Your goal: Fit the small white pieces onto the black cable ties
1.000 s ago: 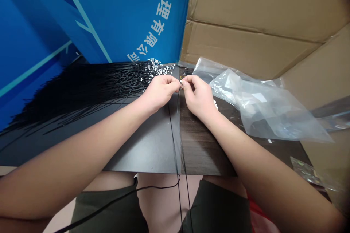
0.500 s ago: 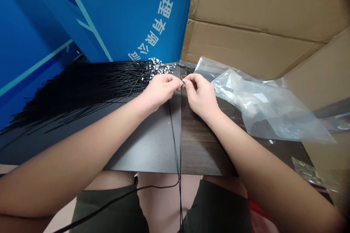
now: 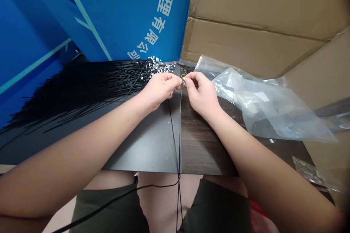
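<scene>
Over the middle of the table, my left hand [image 3: 161,89] and my right hand [image 3: 202,90] meet fingertip to fingertip. The left thumb and forefinger are pinched on a thin black cable [image 3: 172,127], which hangs down over the table's front edge. Between the right thumb and forefinger a tiny pale piece shows, perhaps a connector; fingers hide most of it. A large bundle of black cables [image 3: 82,83] lies to the left, with small white connectors [image 3: 155,66] on its ends just behind my left hand.
Clear plastic bags [image 3: 273,105] lie on the right of the dark table [image 3: 147,149]. A small plastic bag [image 3: 308,171] sits near the right edge. Behind stand a blue printed panel [image 3: 117,11] and cardboard [image 3: 254,3]. One black cord crosses my lap.
Both hands stay nearly in place at the fingertips. The hanging cable has swung slightly left, its lower strands spreading apart, and the pale piece at the right fingertips shows a little more.
</scene>
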Available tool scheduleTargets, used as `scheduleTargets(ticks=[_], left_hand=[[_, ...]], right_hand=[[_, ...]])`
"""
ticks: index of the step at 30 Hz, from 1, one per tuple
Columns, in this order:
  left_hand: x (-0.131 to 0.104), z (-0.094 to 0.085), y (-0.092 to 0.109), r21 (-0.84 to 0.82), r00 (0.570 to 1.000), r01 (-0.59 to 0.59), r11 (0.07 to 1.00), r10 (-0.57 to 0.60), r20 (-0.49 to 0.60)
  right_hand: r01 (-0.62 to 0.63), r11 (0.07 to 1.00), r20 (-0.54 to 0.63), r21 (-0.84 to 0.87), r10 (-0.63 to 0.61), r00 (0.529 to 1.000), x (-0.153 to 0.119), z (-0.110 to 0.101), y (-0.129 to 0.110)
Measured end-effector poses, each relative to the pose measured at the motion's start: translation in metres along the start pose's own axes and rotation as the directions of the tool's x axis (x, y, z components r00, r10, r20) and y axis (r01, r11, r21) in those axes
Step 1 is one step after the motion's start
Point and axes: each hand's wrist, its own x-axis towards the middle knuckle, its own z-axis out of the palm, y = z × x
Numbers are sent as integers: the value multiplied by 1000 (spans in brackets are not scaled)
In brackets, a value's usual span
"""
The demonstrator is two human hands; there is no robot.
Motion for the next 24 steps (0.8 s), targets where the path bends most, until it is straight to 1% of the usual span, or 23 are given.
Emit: scheduleTargets(ticks=[11, 18, 24], left_hand=[[0, 1, -1, -40, 1000, 23, 999, -23, -10], [-3, 3, 4, -69, 998, 59, 996, -59, -9], [-4, 4, 6, -77, 998, 67, 995, -68, -7]], right_hand=[[49, 999, -1, -10, -49, 999, -1, -1, -3], [48, 999, -3, 3, -48, 999, 0, -1, -1], [53, 999, -11, 10, -53, 999, 0, -1, 0]])
